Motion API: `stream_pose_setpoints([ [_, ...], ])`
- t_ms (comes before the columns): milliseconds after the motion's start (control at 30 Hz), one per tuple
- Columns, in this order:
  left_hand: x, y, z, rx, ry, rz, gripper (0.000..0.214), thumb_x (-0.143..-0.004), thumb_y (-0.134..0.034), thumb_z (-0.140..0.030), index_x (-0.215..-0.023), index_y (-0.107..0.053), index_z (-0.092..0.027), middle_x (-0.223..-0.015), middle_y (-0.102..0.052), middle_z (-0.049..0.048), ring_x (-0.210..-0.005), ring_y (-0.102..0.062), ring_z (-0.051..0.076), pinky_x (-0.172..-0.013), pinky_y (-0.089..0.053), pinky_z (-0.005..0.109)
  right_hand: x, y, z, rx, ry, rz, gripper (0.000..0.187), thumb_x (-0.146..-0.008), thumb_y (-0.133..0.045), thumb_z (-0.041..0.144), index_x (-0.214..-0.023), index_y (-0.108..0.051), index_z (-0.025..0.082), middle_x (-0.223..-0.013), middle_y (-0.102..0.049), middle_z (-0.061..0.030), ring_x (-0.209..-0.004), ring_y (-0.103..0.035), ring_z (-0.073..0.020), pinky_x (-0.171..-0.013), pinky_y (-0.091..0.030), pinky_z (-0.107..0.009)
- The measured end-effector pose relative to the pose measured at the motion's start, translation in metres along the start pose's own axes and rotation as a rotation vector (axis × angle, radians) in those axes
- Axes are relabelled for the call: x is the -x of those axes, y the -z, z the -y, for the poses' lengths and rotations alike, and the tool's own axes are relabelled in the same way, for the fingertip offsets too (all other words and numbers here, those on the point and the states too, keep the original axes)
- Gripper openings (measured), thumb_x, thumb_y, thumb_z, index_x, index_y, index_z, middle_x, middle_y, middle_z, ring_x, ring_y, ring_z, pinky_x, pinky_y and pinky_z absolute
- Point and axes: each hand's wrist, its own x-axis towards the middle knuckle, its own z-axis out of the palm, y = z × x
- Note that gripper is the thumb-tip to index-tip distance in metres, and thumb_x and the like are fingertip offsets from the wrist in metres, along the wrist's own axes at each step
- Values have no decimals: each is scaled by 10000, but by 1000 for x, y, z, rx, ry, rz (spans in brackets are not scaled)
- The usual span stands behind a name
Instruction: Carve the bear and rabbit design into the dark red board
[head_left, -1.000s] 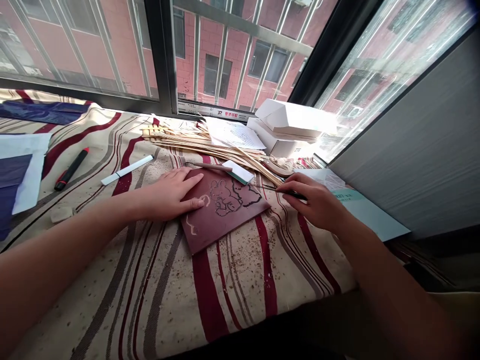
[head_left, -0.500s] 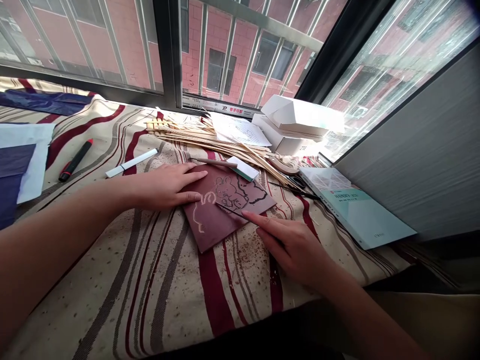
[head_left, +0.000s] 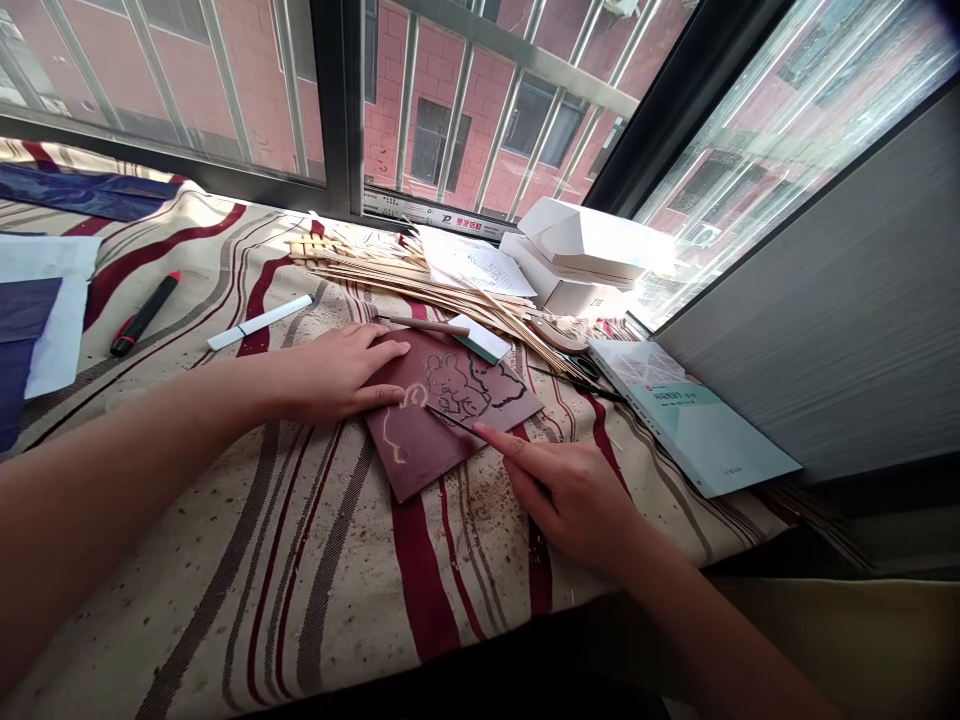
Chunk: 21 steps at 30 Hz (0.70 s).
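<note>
A reddish-brown carving board (head_left: 420,462) lies on the striped cloth, with cartoon animals outlined in black and pale cut lines at its left. My left hand (head_left: 349,372) rests on the board's left edge, fingers apart and flat. In my right hand (head_left: 566,490) is a thin dark carving tool (head_left: 454,422), held with the index finger stretched along it. The tool's tip touches or nearly touches the board beside the pale cuts; its handle is hidden in my palm. A second carving tool (head_left: 424,325) lies across the board's far edge, beside a small white-and-green card (head_left: 481,338).
Thin wooden strips (head_left: 390,275), a printed sheet (head_left: 476,262) and a white box (head_left: 581,250) stand by the window. A pale green book (head_left: 690,420) is at right. A white pen (head_left: 260,322) and black marker (head_left: 146,313) lie left. Shavings dot the striped cloth (head_left: 337,600).
The view has shifted slightly. My left hand stays on the board, and my right hand keeps the carving tool at nearly the same spot by the pale cuts.
</note>
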Motion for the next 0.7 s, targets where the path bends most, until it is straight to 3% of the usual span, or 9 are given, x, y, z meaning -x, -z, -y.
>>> stream_pose_setpoints([
  [533,-2,-5,6,47,-28,-31,905,-1031,-407,-733,-1733,-445,-162,-1801,-370,208,-1662,-375,406,-1381,-304,539,2,-10,9,15,-33,-14,502,-1091,-427,118,-1496,-706,17,-623,-625,45,-511,-515,-121,-553,-372,-282],
  [700,-1,-5,6,34,-26,-23,902,-1040,-400,-719,-1742,-432,-155,-1809,-355,215,-1670,-361,406,-1381,-303,545,4,-9,7,-47,-68,31,534,-1086,-411,119,-1540,-690,80,-629,-631,50,-513,-509,-117,-573,-393,-253],
])
